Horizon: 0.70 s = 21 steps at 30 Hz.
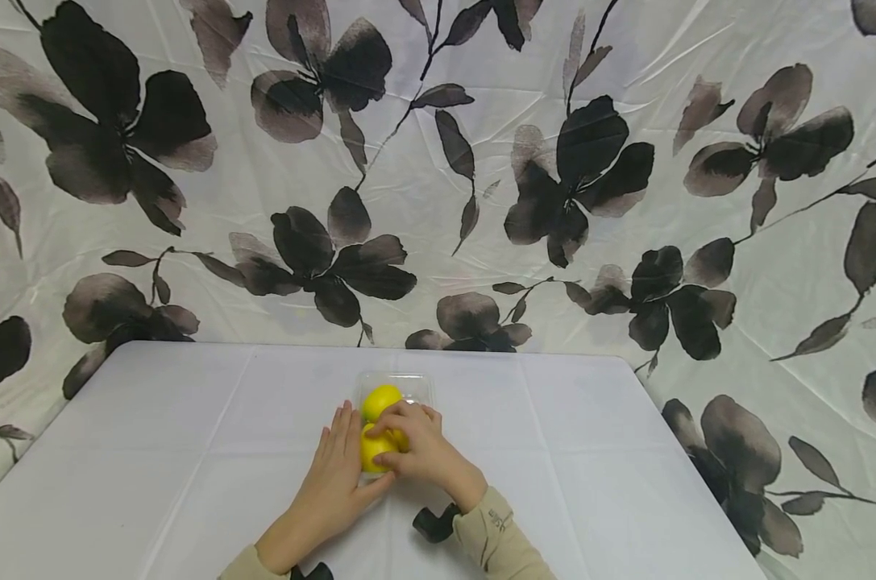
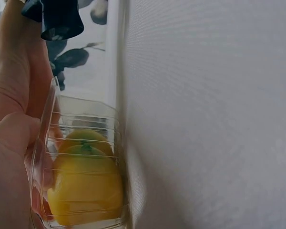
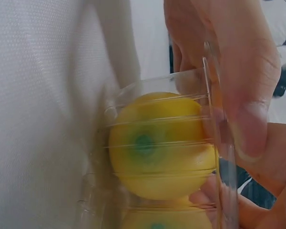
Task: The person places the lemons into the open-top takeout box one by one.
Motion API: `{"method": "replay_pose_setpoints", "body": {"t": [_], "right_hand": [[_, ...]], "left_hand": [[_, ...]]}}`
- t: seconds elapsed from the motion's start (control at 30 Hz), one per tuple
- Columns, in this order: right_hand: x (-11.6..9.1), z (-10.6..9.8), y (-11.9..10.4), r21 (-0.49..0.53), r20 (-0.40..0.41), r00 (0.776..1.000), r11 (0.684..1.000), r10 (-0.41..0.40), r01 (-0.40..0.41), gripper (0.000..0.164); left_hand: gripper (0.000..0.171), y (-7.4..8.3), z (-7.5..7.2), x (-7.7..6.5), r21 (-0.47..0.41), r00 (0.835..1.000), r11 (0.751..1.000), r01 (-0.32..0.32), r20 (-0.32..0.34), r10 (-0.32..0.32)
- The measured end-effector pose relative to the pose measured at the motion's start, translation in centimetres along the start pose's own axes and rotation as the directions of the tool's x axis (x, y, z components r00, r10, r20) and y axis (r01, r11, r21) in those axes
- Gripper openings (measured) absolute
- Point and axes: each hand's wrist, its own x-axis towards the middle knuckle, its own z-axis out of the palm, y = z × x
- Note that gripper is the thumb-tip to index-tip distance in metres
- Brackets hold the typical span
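A clear plastic box [image 1: 417, 380] holds several yellow lemons with green ends. One lemon [image 1: 381, 399] lies toward the far end, and another lemon [image 1: 375, 453] at the near end. My left hand [image 1: 336, 467] lies along the box's left side with straight fingers, its thumb reaching across the near end. From the right, my right hand [image 1: 419, 447] reaches over the box and grips the near lemon between curled fingers and thumb, partly hiding a lemon beside it. Through the ribbed wall, a lemon [image 2: 86, 186] shows in the left wrist view and a lemon [image 3: 159, 143] in the right.
The box stands on a table with a white cloth [image 1: 155, 475]. A floral curtain [image 1: 438, 201] hangs behind the table's far edge. Black wrist mounts [image 1: 435, 524] sit at both beige sleeves [image 1: 499, 536].
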Motion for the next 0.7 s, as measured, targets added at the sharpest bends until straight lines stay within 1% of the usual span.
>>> {"method": "replay_pose_setpoints", "body": {"t": [0.2, 0.4, 0.6, 0.7], "right_hand": [[0.0, 0.1, -0.2, -0.042, -0.003, 1.0, 0.999, -0.002, 0.001, 0.025], [-0.2, 0.0, 0.0, -0.073, 0.028, 0.999, 0.997, -0.03, 0.032, 0.026], [-0.3, -0.6, 0.2, -0.028, 0.031, 0.998, 0.998, -0.05, 0.051, 0.028], [-0.4, -1.1, 0.2, -0.004, 0.003, 0.998, 0.998, -0.06, 0.06, 0.03]], "left_hand": [[0.1, -0.2, 0.1, 0.0, -0.02, 1.0, 1.0, 0.005, 0.007, -0.005], [0.101, -0.2, 0.2, 0.1, -0.041, 1.0, 0.999, 0.008, 0.017, -0.007], [0.102, -0.1, 0.1, 0.2, -0.064, 1.0, 0.998, 0.012, 0.021, -0.011], [0.103, 0.1, -0.1, 0.3, -0.084, 0.999, 0.996, 0.022, 0.029, -0.019]]}}
